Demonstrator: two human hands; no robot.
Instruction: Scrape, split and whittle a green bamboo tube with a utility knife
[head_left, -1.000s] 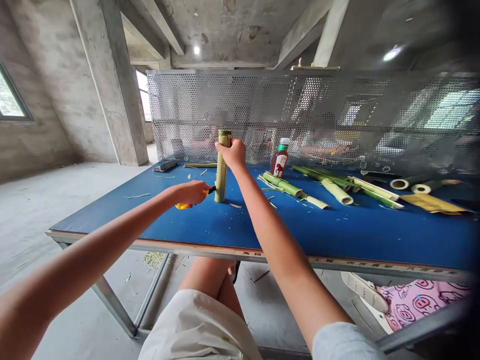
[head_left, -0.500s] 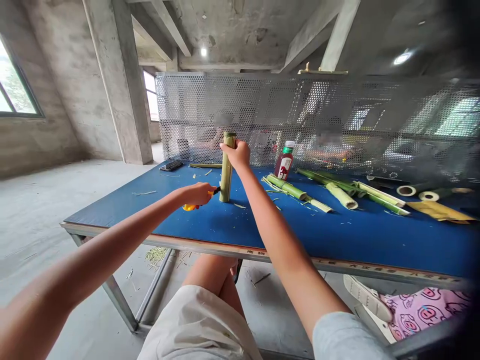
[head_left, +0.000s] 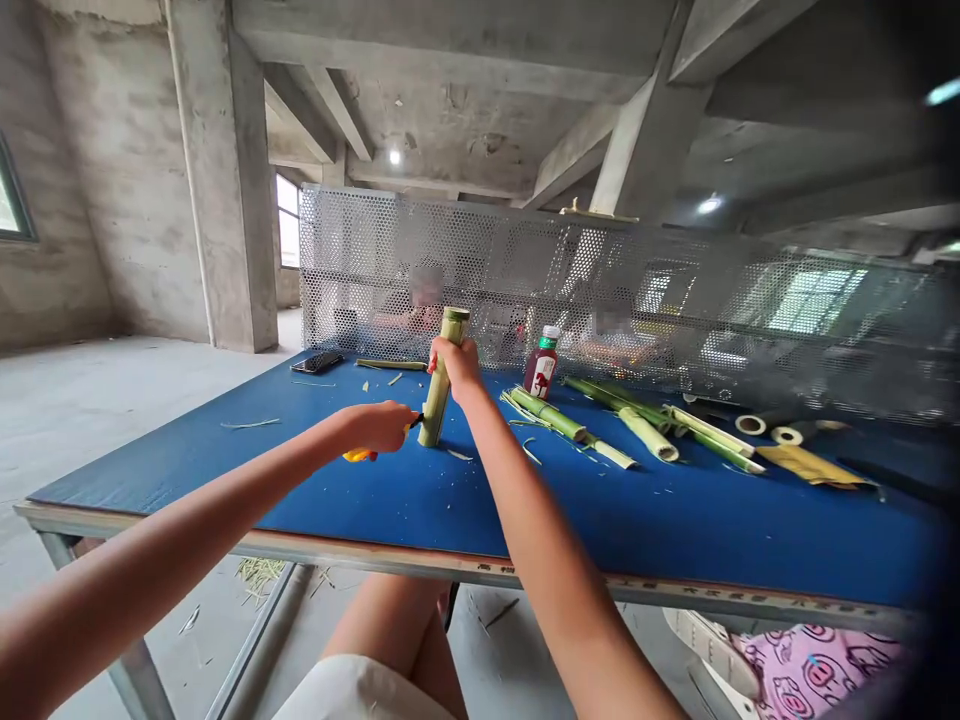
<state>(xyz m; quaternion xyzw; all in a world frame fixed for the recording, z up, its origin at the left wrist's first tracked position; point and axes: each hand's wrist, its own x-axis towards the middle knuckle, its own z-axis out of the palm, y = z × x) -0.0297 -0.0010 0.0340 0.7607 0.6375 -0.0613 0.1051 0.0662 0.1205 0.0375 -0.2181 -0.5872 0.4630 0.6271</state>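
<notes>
As the right hand wraps snugly round the upper part of the bamboo tube, that tube leans a little to the right, its foot down on the blue table! Over on the left hand, fingers curl tight about a yellow knife, dark blade right at the tube's lower side. Rightward, a bottle stands near cut bamboo.

We recognise a workshop by its raw concrete column, perforated metal screen and blue worktable strewn with cut bamboo.
</notes>
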